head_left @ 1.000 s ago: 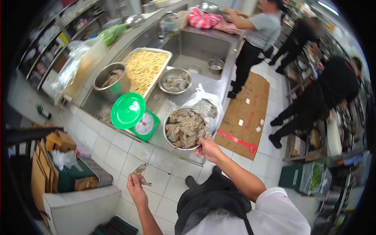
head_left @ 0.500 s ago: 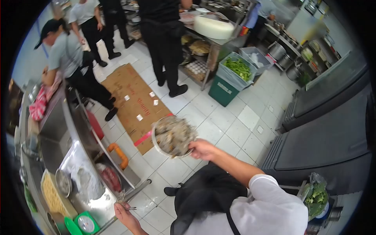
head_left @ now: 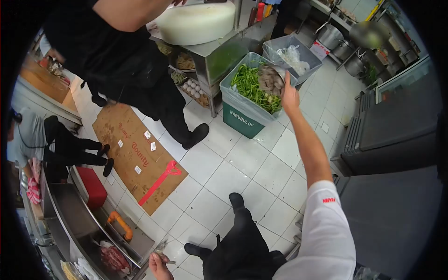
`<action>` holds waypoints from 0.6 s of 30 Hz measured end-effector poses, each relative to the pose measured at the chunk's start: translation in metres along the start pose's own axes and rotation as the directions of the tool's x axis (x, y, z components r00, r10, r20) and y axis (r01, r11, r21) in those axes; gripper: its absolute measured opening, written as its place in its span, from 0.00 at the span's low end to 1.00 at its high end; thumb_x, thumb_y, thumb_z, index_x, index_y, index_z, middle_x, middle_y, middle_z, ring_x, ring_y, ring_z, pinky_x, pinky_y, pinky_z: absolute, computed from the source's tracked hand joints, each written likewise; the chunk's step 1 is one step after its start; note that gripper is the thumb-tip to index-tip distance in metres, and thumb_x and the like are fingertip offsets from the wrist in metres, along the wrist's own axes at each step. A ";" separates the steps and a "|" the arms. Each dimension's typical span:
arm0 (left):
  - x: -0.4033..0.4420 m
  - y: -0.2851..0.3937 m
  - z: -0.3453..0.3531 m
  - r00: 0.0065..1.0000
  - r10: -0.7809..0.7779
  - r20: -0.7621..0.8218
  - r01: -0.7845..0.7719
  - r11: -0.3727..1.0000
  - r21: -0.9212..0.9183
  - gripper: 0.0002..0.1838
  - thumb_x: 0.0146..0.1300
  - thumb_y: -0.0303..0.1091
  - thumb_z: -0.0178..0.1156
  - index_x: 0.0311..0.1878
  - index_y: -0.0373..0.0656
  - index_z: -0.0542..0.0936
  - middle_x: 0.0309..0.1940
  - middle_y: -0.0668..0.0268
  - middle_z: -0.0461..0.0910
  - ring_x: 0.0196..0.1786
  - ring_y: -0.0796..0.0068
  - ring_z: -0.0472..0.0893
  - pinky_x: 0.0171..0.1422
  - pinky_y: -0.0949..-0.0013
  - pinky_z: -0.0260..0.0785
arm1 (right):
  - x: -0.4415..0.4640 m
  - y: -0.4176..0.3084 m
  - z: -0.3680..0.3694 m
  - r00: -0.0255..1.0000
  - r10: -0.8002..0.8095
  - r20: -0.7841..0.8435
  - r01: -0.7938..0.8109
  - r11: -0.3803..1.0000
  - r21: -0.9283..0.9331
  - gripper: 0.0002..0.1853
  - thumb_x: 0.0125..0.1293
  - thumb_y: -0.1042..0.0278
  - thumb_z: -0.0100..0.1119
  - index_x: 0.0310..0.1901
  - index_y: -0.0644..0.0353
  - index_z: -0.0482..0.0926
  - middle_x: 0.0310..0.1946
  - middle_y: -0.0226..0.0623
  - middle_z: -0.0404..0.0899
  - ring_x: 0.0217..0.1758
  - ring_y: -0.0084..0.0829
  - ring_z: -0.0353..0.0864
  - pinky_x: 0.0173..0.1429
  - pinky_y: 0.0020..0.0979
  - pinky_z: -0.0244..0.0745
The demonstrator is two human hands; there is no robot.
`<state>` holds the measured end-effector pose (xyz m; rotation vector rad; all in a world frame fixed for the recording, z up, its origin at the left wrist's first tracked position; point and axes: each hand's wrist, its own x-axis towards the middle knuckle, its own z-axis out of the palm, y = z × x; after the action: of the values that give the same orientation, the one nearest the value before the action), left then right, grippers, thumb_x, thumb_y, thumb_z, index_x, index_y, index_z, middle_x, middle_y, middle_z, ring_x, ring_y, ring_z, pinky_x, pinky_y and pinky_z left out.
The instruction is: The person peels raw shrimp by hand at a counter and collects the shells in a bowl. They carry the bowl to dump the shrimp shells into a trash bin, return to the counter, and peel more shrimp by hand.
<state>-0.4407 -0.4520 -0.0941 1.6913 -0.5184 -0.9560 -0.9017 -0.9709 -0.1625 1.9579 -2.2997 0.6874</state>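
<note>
My right hand (head_left: 290,93) grips the rim of a bowl (head_left: 281,72), which is tilted over the green bin (head_left: 242,122). A greyish-brown mass of what look like shrimp shells (head_left: 269,80) faces the leafy green scraps (head_left: 249,81) in the lined bin. Whether any of it has dropped in, I cannot tell. At the bottom of the view my left hand (head_left: 160,267) is closed on a thin metal tool (head_left: 171,262), its kind unclear. A translucent, whiskered piece like a shrimp (head_left: 161,246) shows at the same fingers.
Behind the bin stands a grey bin (head_left: 313,62) with plastic bags. A person in black (head_left: 140,88) stands close on the left by a steel table (head_left: 219,49). Flattened cardboard (head_left: 135,161) covers some floor tiles. A sink (head_left: 70,205) lies left; dark cabinets (head_left: 392,200) line the right.
My right hand has carried the bowl forward and right, from above the floor to over the green bin, and tipped it. The view has shifted towards the bin. My left hand keeps its hold.
</note>
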 end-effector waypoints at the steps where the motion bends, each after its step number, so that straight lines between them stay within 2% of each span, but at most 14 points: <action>1: 0.002 -0.002 0.010 1.000 0.004 -0.014 -0.004 1.000 0.002 0.16 0.72 0.43 0.49 0.29 0.44 0.67 0.22 0.72 0.64 0.26 0.82 0.62 0.34 0.75 0.56 | 0.025 0.016 0.012 0.999 -0.007 0.036 0.008 0.999 -0.051 0.39 0.63 0.78 0.43 0.72 0.36 0.43 0.35 0.60 0.80 0.36 0.53 0.82 0.40 0.51 0.76; 2: 0.001 0.001 0.017 1.000 0.002 -0.013 -0.002 1.000 0.016 0.16 0.72 0.43 0.49 0.29 0.44 0.67 0.22 0.72 0.64 0.26 0.82 0.62 0.34 0.75 0.56 | 0.048 0.028 0.019 0.998 -0.012 0.069 0.019 0.994 -0.105 0.41 0.63 0.78 0.42 0.72 0.29 0.42 0.39 0.63 0.79 0.38 0.57 0.81 0.43 0.53 0.75; 3: -0.003 0.007 0.023 0.999 -0.035 -0.038 0.038 0.996 0.082 0.15 0.72 0.43 0.48 0.34 0.42 0.71 0.23 0.71 0.66 0.27 0.81 0.64 0.33 0.76 0.59 | 0.070 0.040 0.026 0.997 -0.005 0.078 0.013 0.994 -0.105 0.41 0.63 0.78 0.42 0.72 0.29 0.42 0.39 0.63 0.79 0.38 0.57 0.81 0.43 0.53 0.75; 4: -0.006 0.016 0.032 0.995 -0.072 -0.065 0.081 0.986 0.147 0.14 0.72 0.42 0.48 0.39 0.40 0.75 0.24 0.71 0.67 0.28 0.80 0.65 0.32 0.76 0.62 | 0.089 0.049 0.030 0.999 -0.046 -0.023 0.043 0.991 -0.130 0.41 0.63 0.79 0.42 0.72 0.26 0.41 0.39 0.61 0.78 0.38 0.57 0.81 0.43 0.53 0.74; 5: -0.006 0.021 0.042 0.995 -0.061 -0.077 0.073 0.982 0.174 0.15 0.72 0.42 0.48 0.36 0.40 0.74 0.24 0.72 0.67 0.28 0.80 0.65 0.31 0.77 0.62 | 0.099 0.058 0.034 0.989 -0.087 -0.121 0.067 0.985 -0.157 0.42 0.63 0.79 0.42 0.71 0.23 0.41 0.40 0.60 0.78 0.39 0.56 0.81 0.42 0.52 0.74; 9: -0.006 0.035 0.067 0.995 -0.062 -0.074 0.075 0.977 0.201 0.16 0.72 0.42 0.48 0.31 0.42 0.71 0.24 0.72 0.66 0.28 0.80 0.64 0.32 0.76 0.60 | 0.123 0.064 0.010 0.995 -0.059 -0.086 0.053 0.996 -0.074 0.42 0.63 0.78 0.43 0.71 0.21 0.41 0.41 0.56 0.77 0.39 0.56 0.80 0.41 0.51 0.75; 11: -0.008 0.046 0.080 0.994 -0.076 -0.081 0.094 0.965 0.247 0.16 0.72 0.43 0.48 0.29 0.44 0.69 0.23 0.72 0.65 0.28 0.80 0.63 0.33 0.75 0.58 | 0.120 0.066 0.010 0.966 -0.010 -0.258 0.008 1.000 -0.007 0.42 0.64 0.77 0.44 0.71 0.21 0.41 0.40 0.52 0.76 0.39 0.55 0.80 0.40 0.50 0.75; 12: -0.010 0.045 0.082 0.993 -0.076 -0.085 0.095 0.963 0.252 0.16 0.72 0.43 0.48 0.29 0.44 0.69 0.23 0.72 0.65 0.28 0.80 0.63 0.33 0.75 0.58 | 0.112 0.065 0.017 0.967 -0.006 -0.254 0.006 1.000 -0.002 0.42 0.64 0.77 0.44 0.71 0.21 0.41 0.40 0.52 0.76 0.39 0.55 0.80 0.40 0.50 0.75; 14: -0.012 0.043 0.082 0.991 -0.089 -0.103 0.110 0.970 0.216 0.16 0.72 0.43 0.48 0.29 0.44 0.69 0.23 0.72 0.64 0.28 0.80 0.62 0.34 0.74 0.57 | 0.082 0.065 0.040 0.962 0.109 -0.251 -0.097 0.993 0.060 0.40 0.65 0.74 0.45 0.71 0.21 0.42 0.45 0.52 0.75 0.40 0.53 0.81 0.41 0.48 0.76; 16: -0.014 0.042 0.080 0.991 -0.081 -0.103 0.103 0.970 0.222 0.16 0.72 0.43 0.48 0.30 0.44 0.69 0.23 0.72 0.64 0.28 0.80 0.62 0.34 0.75 0.56 | 0.045 0.072 0.098 0.998 0.060 -0.007 -0.061 0.988 -0.140 0.40 0.65 0.73 0.46 0.71 0.23 0.43 0.45 0.53 0.76 0.40 0.50 0.82 0.43 0.47 0.77; 17: -0.016 0.041 0.079 0.992 -0.072 -0.102 0.094 0.970 0.226 0.16 0.72 0.43 0.48 0.30 0.44 0.69 0.23 0.72 0.63 0.28 0.80 0.62 0.34 0.75 0.56 | 0.015 0.077 0.131 0.967 -0.251 -0.037 0.247 0.964 -0.097 0.40 0.64 0.73 0.46 0.71 0.23 0.43 0.45 0.54 0.76 0.39 0.49 0.82 0.43 0.46 0.78; 18: -0.015 0.032 0.068 0.992 -0.070 -0.105 0.093 0.970 0.225 0.16 0.72 0.43 0.48 0.30 0.44 0.69 0.23 0.72 0.63 0.28 0.80 0.62 0.34 0.75 0.56 | -0.005 0.079 0.151 0.840 -0.536 -0.080 0.532 0.844 -0.066 0.40 0.63 0.74 0.46 0.71 0.23 0.43 0.46 0.55 0.76 0.39 0.48 0.82 0.43 0.46 0.78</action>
<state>-0.5005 -0.4917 -0.0667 1.9701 -0.5139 -0.8940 -0.9383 -1.0118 -0.3246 2.3279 -1.5657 0.6422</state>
